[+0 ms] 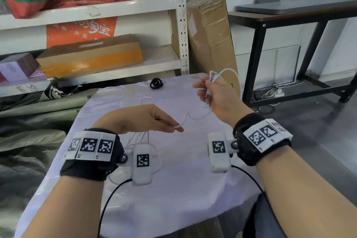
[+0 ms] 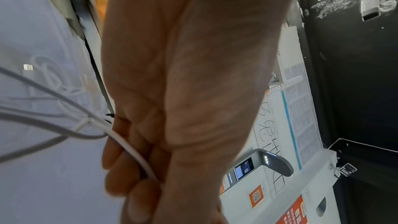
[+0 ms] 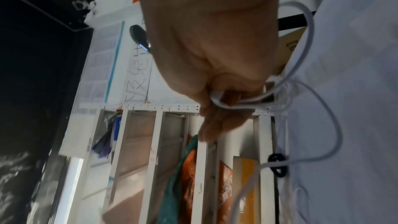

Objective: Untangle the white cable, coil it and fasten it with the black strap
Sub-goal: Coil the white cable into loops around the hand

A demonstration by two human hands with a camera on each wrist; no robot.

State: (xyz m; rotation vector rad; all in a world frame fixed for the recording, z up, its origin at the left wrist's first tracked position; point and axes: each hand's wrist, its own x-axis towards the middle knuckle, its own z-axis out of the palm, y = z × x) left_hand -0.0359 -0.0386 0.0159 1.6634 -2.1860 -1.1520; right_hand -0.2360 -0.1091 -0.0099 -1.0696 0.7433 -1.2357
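A thin white cable (image 1: 195,117) runs slack between my two hands above a table draped in white cloth (image 1: 185,189). My right hand (image 1: 212,91) is raised at the far right of the table, fingers curled round a small bundle of cable loops (image 3: 228,103). My left hand (image 1: 173,127) is lower, over the table's middle, and pinches the cable (image 2: 133,152) between thumb and fingers. More tangled cable hangs below the left hand to the cloth (image 2: 49,94), with a white plug (image 2: 28,67) lying there. The black strap (image 1: 156,83) lies coiled at the table's far edge, also visible as the strap (image 3: 277,164) in the right wrist view.
A white metal shelf (image 1: 108,6) with cardboard boxes (image 1: 90,54) and bags stands behind the table. A tall cardboard box (image 1: 208,31) leans beside it. A black desk (image 1: 289,17) stands to the right. Grey fabric (image 1: 29,141) lies to the left.
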